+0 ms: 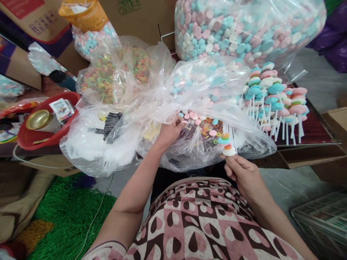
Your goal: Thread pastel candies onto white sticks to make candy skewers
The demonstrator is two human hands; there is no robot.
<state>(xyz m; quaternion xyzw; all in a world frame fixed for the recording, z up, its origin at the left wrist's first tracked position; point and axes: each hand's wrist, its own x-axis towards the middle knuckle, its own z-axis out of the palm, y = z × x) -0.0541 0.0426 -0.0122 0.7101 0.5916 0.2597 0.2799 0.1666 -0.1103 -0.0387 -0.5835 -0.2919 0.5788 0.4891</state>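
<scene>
Finished sticks [273,97] are standing at 2 o'clock, while the right hand [244,177] is pinching a half-stacked stick [226,145] and the left hand [168,133] is pinching loose candies [193,116].

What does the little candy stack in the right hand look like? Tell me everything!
The candy stack is a small tower of round, flat sweets: orange on top, then blue-green, pinkish-orange, and a wider white one at the bottom. They look matte and chalky. It stands upright, pinched from below by the right hand, just in front of a clear plastic bag.
</scene>
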